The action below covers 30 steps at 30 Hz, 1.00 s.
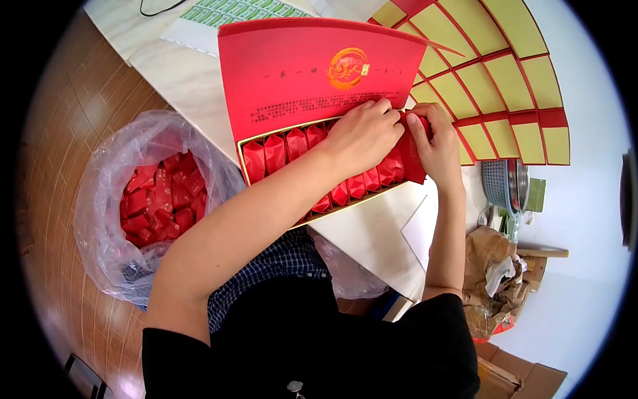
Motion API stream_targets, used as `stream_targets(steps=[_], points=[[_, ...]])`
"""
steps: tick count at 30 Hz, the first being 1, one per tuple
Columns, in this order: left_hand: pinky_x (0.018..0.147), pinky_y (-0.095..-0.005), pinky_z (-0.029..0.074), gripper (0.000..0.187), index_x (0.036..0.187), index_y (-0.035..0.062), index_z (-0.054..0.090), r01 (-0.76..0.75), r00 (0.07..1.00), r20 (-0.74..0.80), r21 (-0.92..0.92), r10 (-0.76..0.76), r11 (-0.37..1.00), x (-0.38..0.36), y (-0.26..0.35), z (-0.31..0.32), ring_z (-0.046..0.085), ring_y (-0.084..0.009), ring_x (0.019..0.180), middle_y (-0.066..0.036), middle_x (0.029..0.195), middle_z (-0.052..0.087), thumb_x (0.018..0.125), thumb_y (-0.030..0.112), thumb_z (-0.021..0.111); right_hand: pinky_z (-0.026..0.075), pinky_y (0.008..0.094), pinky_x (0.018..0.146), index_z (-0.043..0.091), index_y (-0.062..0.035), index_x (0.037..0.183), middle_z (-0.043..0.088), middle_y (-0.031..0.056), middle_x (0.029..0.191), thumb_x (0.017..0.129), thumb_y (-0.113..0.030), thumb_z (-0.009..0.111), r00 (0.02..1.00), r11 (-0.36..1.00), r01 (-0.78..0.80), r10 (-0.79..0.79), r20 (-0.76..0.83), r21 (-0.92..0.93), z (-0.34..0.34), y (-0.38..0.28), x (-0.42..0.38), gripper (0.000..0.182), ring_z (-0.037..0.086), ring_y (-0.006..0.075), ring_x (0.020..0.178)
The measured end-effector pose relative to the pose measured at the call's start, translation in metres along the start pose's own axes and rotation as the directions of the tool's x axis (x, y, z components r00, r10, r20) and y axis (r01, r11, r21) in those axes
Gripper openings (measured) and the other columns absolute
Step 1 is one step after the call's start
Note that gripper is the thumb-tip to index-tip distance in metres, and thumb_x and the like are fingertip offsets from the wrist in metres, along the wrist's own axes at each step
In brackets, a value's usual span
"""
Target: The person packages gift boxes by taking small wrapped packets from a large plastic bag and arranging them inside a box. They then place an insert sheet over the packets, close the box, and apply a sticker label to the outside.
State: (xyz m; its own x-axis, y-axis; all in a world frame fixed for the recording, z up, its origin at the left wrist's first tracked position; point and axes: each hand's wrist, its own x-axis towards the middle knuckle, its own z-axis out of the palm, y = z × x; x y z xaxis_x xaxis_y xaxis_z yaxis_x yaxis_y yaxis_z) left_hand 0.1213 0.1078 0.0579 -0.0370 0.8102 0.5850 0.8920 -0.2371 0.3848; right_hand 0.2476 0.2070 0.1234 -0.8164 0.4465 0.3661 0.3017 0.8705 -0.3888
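Observation:
A red gift box with a gold rim lies on the pale table, its printed lid raised at the back. Rows of shiny red packets stand inside it. Across the box reaches my left hand, fingers curled down near the right end; what they hold is hidden. My right hand pinches the red side flap at that end, thumb on the near side. The two hands are close together, and my left forearm covers the middle of the box.
On the floor at left, a clear plastic bag holds many loose red packets. Stacked red-and-yellow boxes rise at the back right. A sheet of green labels lies behind the lid. Brown paper and a grey basket are at right.

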Motion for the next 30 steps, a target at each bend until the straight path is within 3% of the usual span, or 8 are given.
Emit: stream_targets(steps=[7,9,12,13,16,19,25,30], points=[[0.084,-0.0369,0.05,0.011,0.084,0.0021,0.062,0.016,0.999,-0.03,-0.014,-0.016,1.0,0.001,-0.001,0.003,0.055,-0.0252,0.095,-0.009,0.092,0.06,0.076,0.006,0.056,0.046,0.0411,0.068,0.057,0.0035,0.091,0.058,0.0175,0.087,0.093,-0.014,0.057,0.963,0.977,-0.184,0.202,0.18,-0.109,0.006,-0.002,0.01,0.017,0.057,0.0355,0.075],[0.084,-0.0374,0.05,0.014,0.089,0.0012,0.061,0.025,0.999,-0.028,-0.039,-0.026,0.999,-0.001,-0.002,-0.001,0.055,-0.0257,0.095,-0.009,0.094,0.059,0.077,0.005,0.056,0.047,0.0425,0.069,0.055,0.0019,0.107,0.058,0.0196,0.086,0.097,-0.021,0.051,0.998,0.993,-0.061,0.06,-0.012,-0.103,0.021,0.003,0.007,0.025,0.057,0.0374,0.076],[0.084,-0.0381,0.05,0.02,0.097,-0.0005,0.059,0.068,0.997,-0.016,-0.068,-0.069,0.995,0.001,-0.001,-0.006,0.055,-0.0265,0.095,-0.01,0.098,0.058,0.079,0.005,0.054,0.047,0.0434,0.071,0.046,0.0006,0.125,0.057,0.0212,0.088,0.1,-0.027,0.044,0.99,0.995,-0.086,0.08,-0.118,-0.05,0.028,0.004,0.007,0.037,0.058,0.0375,0.078],[0.085,-0.0384,0.05,0.022,0.101,-0.0013,0.057,0.092,0.996,-0.007,-0.07,-0.092,0.993,0.001,0.0,-0.005,0.055,-0.0267,0.095,-0.01,0.1,0.057,0.08,0.005,0.053,0.048,0.0434,0.075,0.039,0.0002,0.132,0.058,0.0247,0.105,0.101,-0.032,0.041,0.979,0.978,-0.203,0.204,0.019,-0.047,0.023,0.001,0.007,0.045,0.06,0.038,0.089],[0.084,-0.0389,0.05,0.024,0.104,-0.002,0.055,0.064,0.998,-0.01,-0.075,-0.065,0.995,0.0,-0.002,-0.004,0.055,-0.0278,0.096,-0.011,0.102,0.055,0.081,0.004,0.052,0.049,0.043,0.08,0.036,0.001,0.136,0.053,0.0266,0.122,0.101,-0.034,0.039,0.939,0.953,-0.291,0.302,0.164,-0.088,0.02,-0.004,0.006,0.049,0.059,0.0397,0.103],[0.084,-0.0387,0.05,0.023,0.104,-0.0024,0.055,0.054,0.998,-0.041,-0.069,-0.057,0.996,-0.001,-0.002,-0.004,0.055,-0.0286,0.094,-0.011,0.1,0.055,0.082,0.004,0.05,0.049,0.0431,0.084,0.026,-0.0004,0.143,0.051,0.0276,0.129,0.102,-0.033,0.036,0.958,0.967,-0.223,0.241,0.154,-0.124,0.029,0.015,0.007,0.054,0.056,0.0418,0.11],[0.081,-0.0391,0.048,0.016,0.096,0.0009,0.055,0.223,0.974,0.02,-0.232,-0.225,0.947,0.003,0.001,-0.021,0.055,-0.0286,0.093,-0.01,0.094,0.055,0.081,0.002,0.049,0.048,0.0449,0.087,0.016,-0.0032,0.148,0.053,0.0282,0.126,0.1,-0.031,0.036,0.948,0.956,-0.27,0.284,0.145,-0.111,0.042,0.014,0.004,0.059,0.056,0.0451,0.109],[0.085,-0.0398,0.044,0.011,0.087,0.0041,0.058,0.048,0.998,-0.039,-0.145,-0.054,0.988,-0.002,-0.007,-0.007,0.055,-0.026,0.094,-0.007,0.093,0.058,0.077,0.002,0.055,0.045,0.0435,0.092,0.017,-0.008,0.149,0.052,0.0297,0.127,0.1,-0.034,0.036,0.899,0.919,-0.386,0.356,0.256,0.076,0.038,0.021,0.003,0.059,0.054,0.0439,0.114]])
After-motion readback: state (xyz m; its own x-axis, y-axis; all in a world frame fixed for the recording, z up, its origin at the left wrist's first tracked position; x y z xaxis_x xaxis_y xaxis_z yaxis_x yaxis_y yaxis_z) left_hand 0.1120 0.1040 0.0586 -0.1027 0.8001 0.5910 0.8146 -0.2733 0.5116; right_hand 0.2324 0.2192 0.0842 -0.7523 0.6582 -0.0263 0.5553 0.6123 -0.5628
